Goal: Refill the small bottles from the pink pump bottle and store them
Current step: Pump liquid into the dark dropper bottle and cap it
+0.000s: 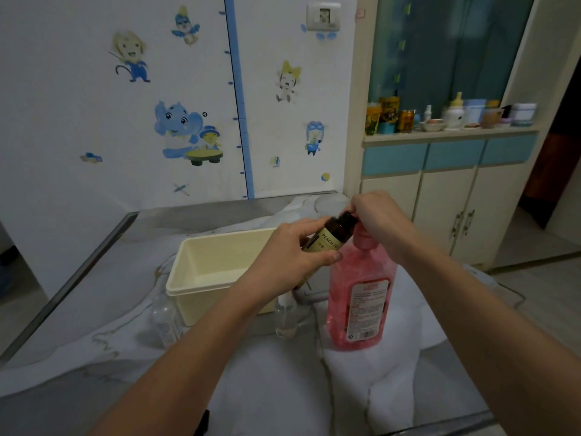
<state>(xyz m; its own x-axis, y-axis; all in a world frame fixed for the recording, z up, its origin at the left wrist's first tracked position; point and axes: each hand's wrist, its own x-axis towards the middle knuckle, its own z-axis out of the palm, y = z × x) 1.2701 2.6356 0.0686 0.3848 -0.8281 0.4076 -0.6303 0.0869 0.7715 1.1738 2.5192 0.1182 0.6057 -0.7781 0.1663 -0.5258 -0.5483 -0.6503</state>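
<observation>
Leftmost, a clear small bottle (164, 319) is seen standing on the white cloth (276, 388), just beside the cream bin (201, 278), in which nothing is visible. Another clear bottle (285, 316) with a white top stands between bin and pink pump bottle (360, 297). Above them, a brown labelled bottle (330, 236) is held tilted, its body wrapped by the left hand (290, 256), while its dark cap is pinched by the right hand (377, 220). The pink bottle is largely filled with pink liquid.
</observation>
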